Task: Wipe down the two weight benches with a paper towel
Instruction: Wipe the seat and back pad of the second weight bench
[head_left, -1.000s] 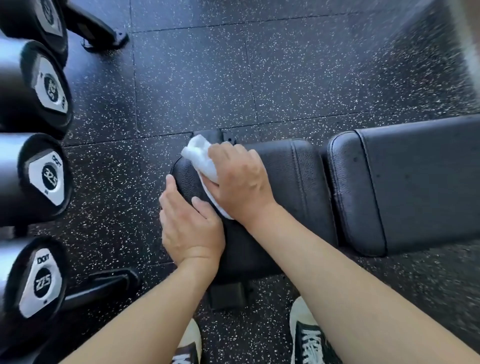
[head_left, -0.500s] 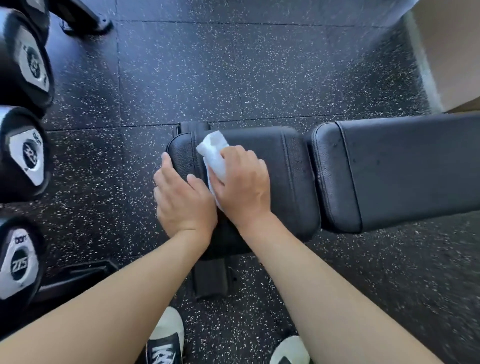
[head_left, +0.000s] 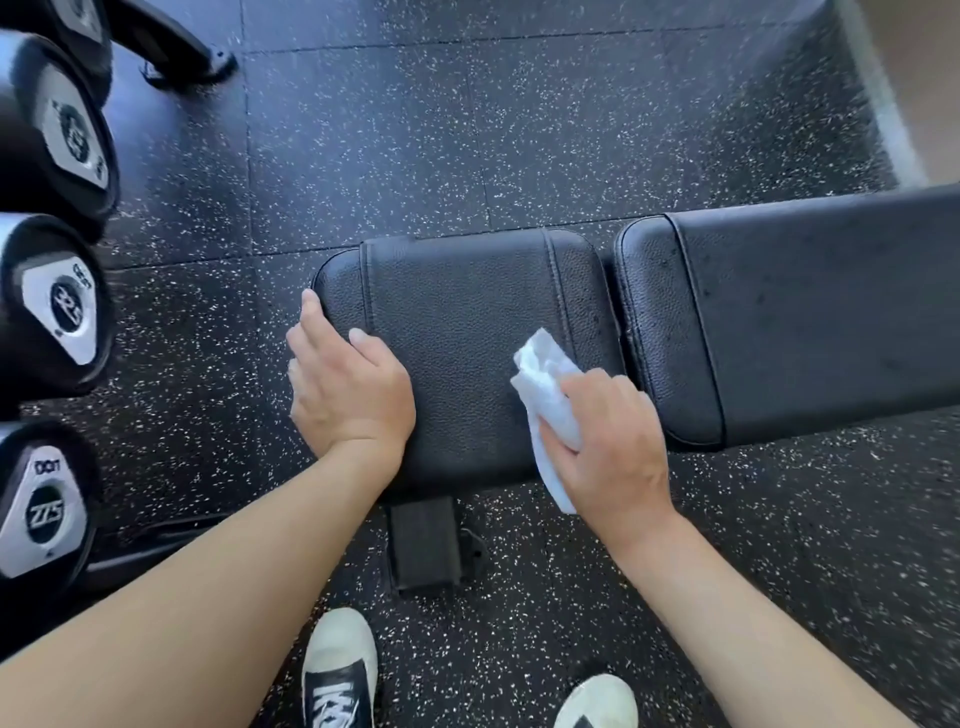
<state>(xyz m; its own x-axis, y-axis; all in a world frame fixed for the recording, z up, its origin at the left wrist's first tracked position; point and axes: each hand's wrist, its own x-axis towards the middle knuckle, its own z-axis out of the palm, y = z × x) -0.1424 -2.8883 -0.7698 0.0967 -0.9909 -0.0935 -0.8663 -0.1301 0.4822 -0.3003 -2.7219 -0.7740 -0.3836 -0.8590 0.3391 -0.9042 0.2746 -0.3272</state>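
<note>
On a speckled rubber gym floor (head_left: 519, 130), a person's right hand (head_left: 608, 447) gripped a crumpled white paper towel (head_left: 545, 384), fingers curled around it, against the near right corner of a black weight bench seat pad (head_left: 467, 322). Left hand (head_left: 348, 389) lay flat, fingers relaxed, on the pad's left edge. Dumbbells (head_left: 67, 312) lined the left side; the back pad (head_left: 805, 312) extended right.

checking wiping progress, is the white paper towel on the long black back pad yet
No, the right hand holds the white paper towel on the short black seat pad.
</note>
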